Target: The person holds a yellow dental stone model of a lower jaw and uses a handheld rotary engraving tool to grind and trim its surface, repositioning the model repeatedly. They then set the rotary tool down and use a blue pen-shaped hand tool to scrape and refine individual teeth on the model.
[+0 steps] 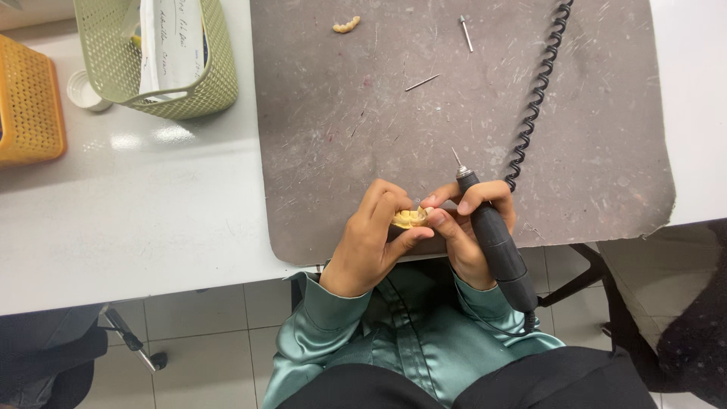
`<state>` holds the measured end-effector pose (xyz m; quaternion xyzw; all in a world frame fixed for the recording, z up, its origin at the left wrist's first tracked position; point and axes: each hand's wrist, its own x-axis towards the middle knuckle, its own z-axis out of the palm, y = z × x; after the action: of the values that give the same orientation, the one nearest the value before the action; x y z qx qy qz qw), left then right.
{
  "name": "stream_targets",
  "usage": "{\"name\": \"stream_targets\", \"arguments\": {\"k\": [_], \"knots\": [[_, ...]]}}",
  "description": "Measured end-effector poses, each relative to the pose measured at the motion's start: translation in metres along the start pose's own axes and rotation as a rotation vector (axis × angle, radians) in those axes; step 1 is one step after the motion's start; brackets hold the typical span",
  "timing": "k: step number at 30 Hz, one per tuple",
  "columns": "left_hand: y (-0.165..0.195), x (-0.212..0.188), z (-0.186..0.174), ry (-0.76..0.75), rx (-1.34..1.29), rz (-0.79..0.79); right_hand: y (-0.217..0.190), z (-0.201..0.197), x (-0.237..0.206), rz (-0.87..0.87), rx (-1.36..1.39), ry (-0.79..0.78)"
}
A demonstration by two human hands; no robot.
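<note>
The left hand (375, 238) and right hand (462, 227) pinch a small yellow tooth model (410, 218) together. The right hand also grips a black handheld drill (496, 246) above the grey mat (454, 113).

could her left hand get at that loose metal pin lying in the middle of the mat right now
Probably not as things stand: the left hand is gripping the yellow tooth model. The mat between it and the metal pin is bare.

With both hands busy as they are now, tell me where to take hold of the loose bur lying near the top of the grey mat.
Take the loose bur by its thin shank, mid-length, pinching across it from the two long sides. It lies flat and alone on the grey mat, thicker head toward the far edge, with the coiled cord well off to one side.
</note>
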<state>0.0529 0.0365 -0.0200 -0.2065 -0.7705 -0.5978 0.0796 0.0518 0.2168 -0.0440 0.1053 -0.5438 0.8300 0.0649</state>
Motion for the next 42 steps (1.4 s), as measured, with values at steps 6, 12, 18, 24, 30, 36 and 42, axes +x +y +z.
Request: {"name": "stream_targets", "arguments": {"k": [6, 12, 18, 24, 30, 36, 42], "knots": [[-0.0013, -0.0008, 0.0013, 0.000, -0.013, 0.022, -0.0024, 0.0005, 0.0023, -0.051, -0.075, -0.097], [-0.0038, -0.0026, 0.0028, 0.021, -0.057, 0.050, -0.0042, -0.0001, 0.0038, -0.046, -0.091, -0.134], [-0.0057, -0.0042, 0.0022, 0.028, -0.110, 0.052, -0.0038, -0.0021, 0.0041, -0.065, -0.108, -0.165], [-0.0067, -0.0044, 0.0018, 0.025, -0.152, 0.063, -0.0011, -0.0017, 0.0057, -0.065, -0.110, -0.170], [-0.0053, -0.0059, 0.0003, 0.013, -0.154, 0.039, -0.0027, -0.0020, 0.0038, -0.063, -0.143, -0.171], [-0.0037, -0.0043, 0.0005, 0.044, -0.109, 0.068, -0.0025, -0.0019, 0.0039, -0.091, -0.144, -0.192], [-0.0072, -0.0064, 0.0026, 0.070, -0.090, 0.104, -0.0026, -0.0018, 0.0029, -0.073, -0.120, -0.186]]}}
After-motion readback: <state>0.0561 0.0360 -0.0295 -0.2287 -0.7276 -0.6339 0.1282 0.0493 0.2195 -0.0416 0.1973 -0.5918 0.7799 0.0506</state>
